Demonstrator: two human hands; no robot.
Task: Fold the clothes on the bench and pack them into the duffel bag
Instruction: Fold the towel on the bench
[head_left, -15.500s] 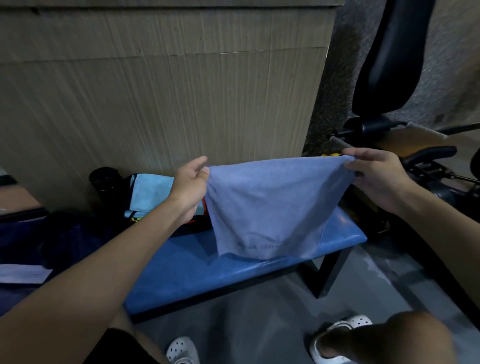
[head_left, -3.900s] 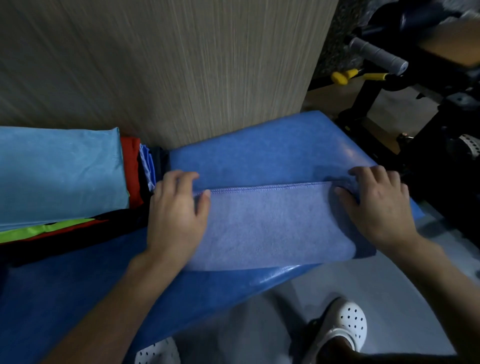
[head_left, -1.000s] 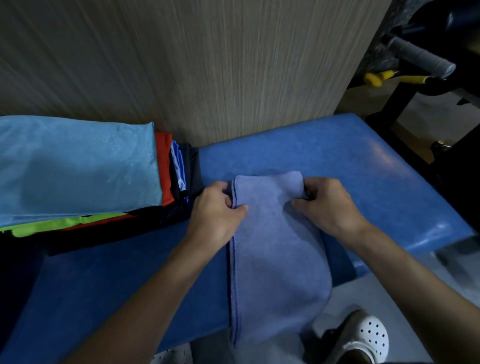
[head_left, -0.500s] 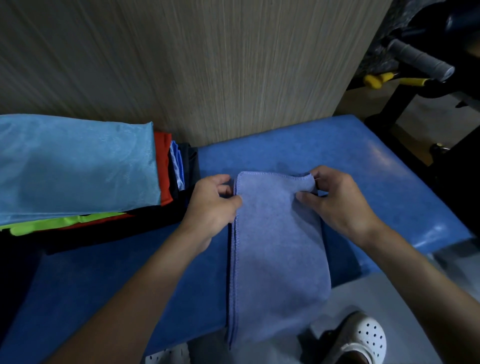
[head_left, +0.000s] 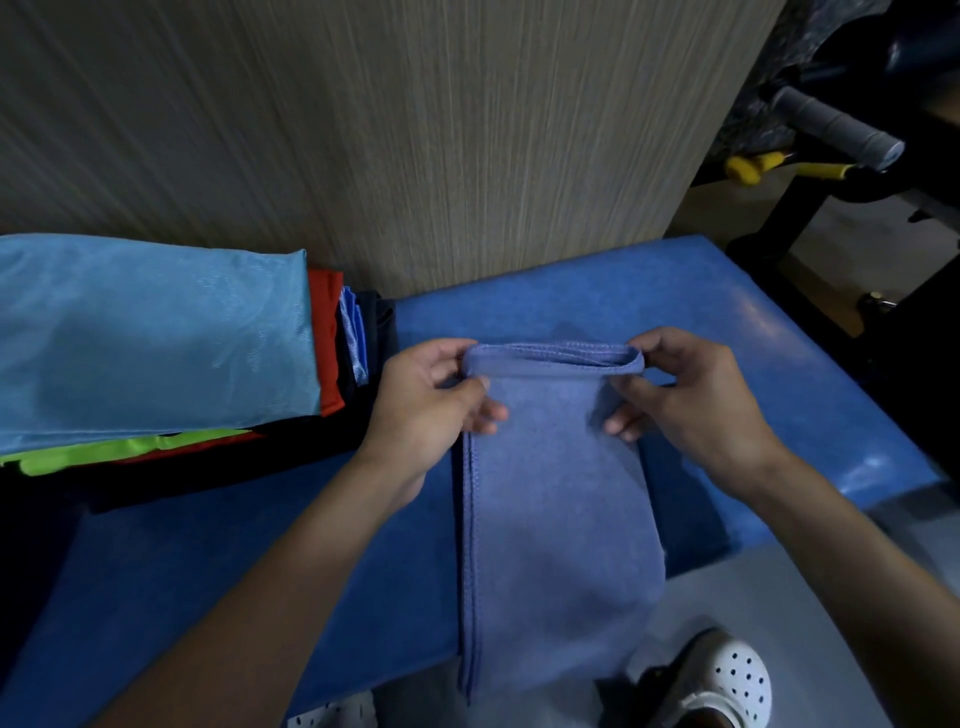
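A purple-blue towel (head_left: 556, 499), folded into a long narrow strip, lies across the blue bench (head_left: 727, 332) with its near end hanging over the front edge. My left hand (head_left: 431, 400) pinches the strip's far left corner. My right hand (head_left: 680, 395) pinches the far right corner. Both hold the far edge lifted a little, so its stacked hems show. To the left sits a stack of folded clothes (head_left: 150, 338), light blue on top with red, dark and neon green layers under it. No duffel bag is in view.
A wood-grain wall (head_left: 415, 140) stands right behind the bench. Black gym equipment with a grey grip (head_left: 836, 124) and a yellow handle (head_left: 748, 169) is at the upper right. My white perforated clog (head_left: 727, 680) is on the grey floor below the bench.
Over the last second both hands shifted to the towel's far corners and raised that edge off the bench. Earlier, the towel was held up open, then folded in half on the bench.
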